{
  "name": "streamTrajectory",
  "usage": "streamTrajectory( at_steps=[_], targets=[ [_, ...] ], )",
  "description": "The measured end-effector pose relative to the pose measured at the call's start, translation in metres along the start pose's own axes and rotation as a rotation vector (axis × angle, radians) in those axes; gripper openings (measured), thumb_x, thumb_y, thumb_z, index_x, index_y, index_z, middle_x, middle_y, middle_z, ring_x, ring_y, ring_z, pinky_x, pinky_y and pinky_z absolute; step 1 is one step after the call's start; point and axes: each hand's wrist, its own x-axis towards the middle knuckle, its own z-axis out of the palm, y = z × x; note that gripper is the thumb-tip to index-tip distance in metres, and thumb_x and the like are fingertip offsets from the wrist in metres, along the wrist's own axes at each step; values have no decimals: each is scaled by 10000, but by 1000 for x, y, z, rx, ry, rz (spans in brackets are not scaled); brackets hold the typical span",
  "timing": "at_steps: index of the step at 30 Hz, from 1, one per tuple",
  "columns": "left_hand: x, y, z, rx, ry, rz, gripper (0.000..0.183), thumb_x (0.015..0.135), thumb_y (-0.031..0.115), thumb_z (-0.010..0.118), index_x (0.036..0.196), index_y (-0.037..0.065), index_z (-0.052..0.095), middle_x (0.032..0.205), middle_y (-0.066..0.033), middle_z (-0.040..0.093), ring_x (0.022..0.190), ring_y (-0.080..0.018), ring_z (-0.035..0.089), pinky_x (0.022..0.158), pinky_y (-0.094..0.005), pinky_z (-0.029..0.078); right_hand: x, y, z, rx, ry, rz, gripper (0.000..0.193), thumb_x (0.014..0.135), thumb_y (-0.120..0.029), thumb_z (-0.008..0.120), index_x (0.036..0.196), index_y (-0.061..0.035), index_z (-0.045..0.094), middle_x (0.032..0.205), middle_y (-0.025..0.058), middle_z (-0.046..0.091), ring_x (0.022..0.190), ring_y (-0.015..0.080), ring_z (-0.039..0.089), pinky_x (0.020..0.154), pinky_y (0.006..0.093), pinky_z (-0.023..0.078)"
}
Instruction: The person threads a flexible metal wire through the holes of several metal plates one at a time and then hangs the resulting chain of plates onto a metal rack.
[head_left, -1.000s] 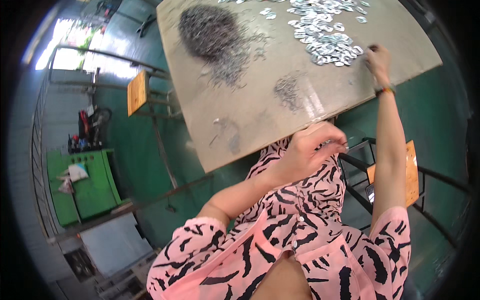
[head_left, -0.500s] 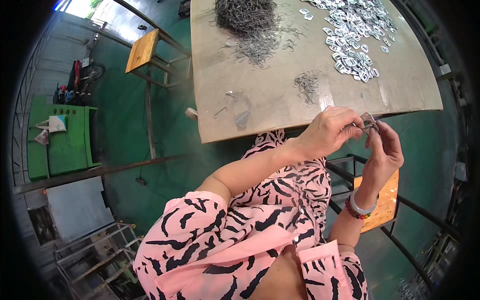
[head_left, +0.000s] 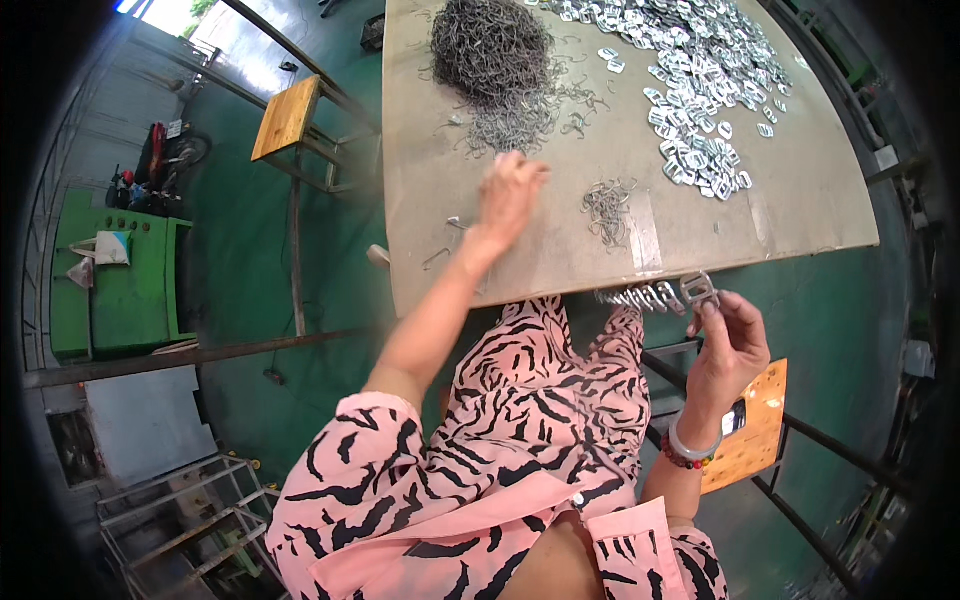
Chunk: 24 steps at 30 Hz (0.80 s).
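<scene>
My right hand (head_left: 730, 350) pinches a flat silver slotted buckle (head_left: 698, 288) between thumb and fingers, just off the table's near edge. A row of overlapping metal pieces (head_left: 645, 297) runs leftward from that buckle below the edge; how they are joined I cannot tell. My left hand (head_left: 510, 200) is over the table, its fingers smeared by motion, just on the near side of a big tangled heap of thin grey wire hooks (head_left: 490, 50). Between the hands lies a small cluster of wire hooks (head_left: 608, 210). Loose silver buckles (head_left: 700, 150) are heaped at the far right.
The brown-topped table (head_left: 560, 255) has strips of clear tape near its front edge. A wooden stool (head_left: 765, 430) stands under my right forearm with a phone-like dark object (head_left: 735, 418) on it. Another stool (head_left: 287, 115) is left of the table. A green cabinet (head_left: 120, 270) stands far left.
My left hand has left my right hand and moved left and away over the table. The right hand has dropped slightly toward me, and the buckle and metal row now show clearly.
</scene>
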Motion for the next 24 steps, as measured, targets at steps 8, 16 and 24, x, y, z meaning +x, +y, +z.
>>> streamTrajectory(
  at_steps=[8,16,24],
  targets=[
    [13,-53,22,400,-68,177,100,773,151,638,784,58,602,838,-79,521,861,-251,530,750,-390,434,8,1,-12,-60,-17,61,153,782,94,590,924,39,600,820,114,639,643,127,578,523,230,453],
    [33,1,19,96,88,112,72,840,105,538,853,34,529,884,-116,539,881,-295,532,745,-406,428,8,-5,-12,-48,17,74,160,757,107,620,902,40,606,802,97,632,601,117,561,517,214,460],
    [41,36,57,-410,-145,-129,148,890,104,508,932,-18,578,767,-133,643,703,-235,635,639,-326,485,5,-8,-18,-44,49,107,170,749,124,611,902,50,601,811,110,631,609,119,563,525,219,463]
  ],
)
